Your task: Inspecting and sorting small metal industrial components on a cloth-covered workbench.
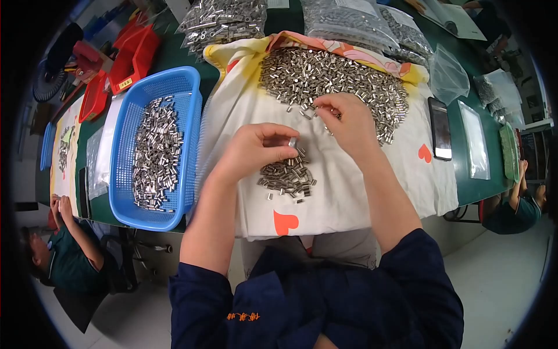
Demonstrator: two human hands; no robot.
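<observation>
My left hand point(253, 150) is closed in a pinch, with a small silver metal sleeve point(293, 142) between thumb and fingertips. Right beneath it lies a small heap of metal sleeves point(288, 177) on a white cloth point(343, 203) with red hearts. My right hand point(353, 125) hovers at the near edge of a big pile of metal sleeves point(325, 72), fingers curled and thumb near the forefinger. Whatever its fingertips hold, if anything, is too small to make out. A few loose pieces lie just beside those fingertips.
To the left stands a blue plastic basket point(189, 110) containing many sleeves. A phone point(440, 128) and a flat clear bag point(474, 139) lie right. Filled plastic bags point(349, 23) line the back; red bins point(136, 52) stand far left. Other people point(75, 256) sit on both sides.
</observation>
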